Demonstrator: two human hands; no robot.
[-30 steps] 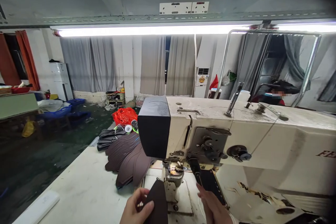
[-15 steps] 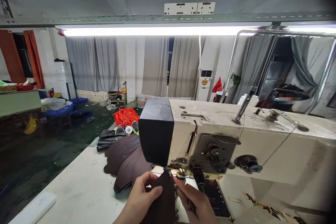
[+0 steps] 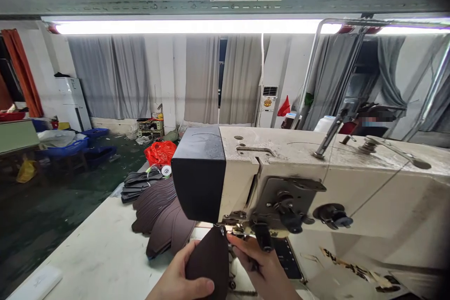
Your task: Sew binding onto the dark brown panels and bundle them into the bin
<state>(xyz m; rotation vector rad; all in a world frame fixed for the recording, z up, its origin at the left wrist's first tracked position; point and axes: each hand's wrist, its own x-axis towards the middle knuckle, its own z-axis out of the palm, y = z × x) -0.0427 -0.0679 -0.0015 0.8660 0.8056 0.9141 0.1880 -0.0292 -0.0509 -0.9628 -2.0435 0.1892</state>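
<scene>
A dark brown fabric piece (image 3: 208, 262) stands with its pointed top under the head of the white sewing machine (image 3: 242, 187). My left hand (image 3: 181, 274) grips its left side, thumb over the front and fingers behind. At the piece's right edge, near the needle area, is my right hand (image 3: 255, 260), its index finger reaching to the edge and its other fingers curled around a small dark thing I cannot make out. Left of the machine head, a fanned stack of brown pieces (image 3: 158, 208) lies on the white table (image 3: 94, 248).
Dark straps (image 3: 138, 185) and a red plastic bag (image 3: 160, 152) sit behind the stack. A white box (image 3: 40, 283) lies at the table's lower left. Metal tubing (image 3: 312, 70) rises behind the machine. A person (image 3: 372, 124) is at the back right.
The view has shifted slightly, so the machine appears further left. The brown piece has turned to show more of its face, and my left hand has moved lower and left along it.
</scene>
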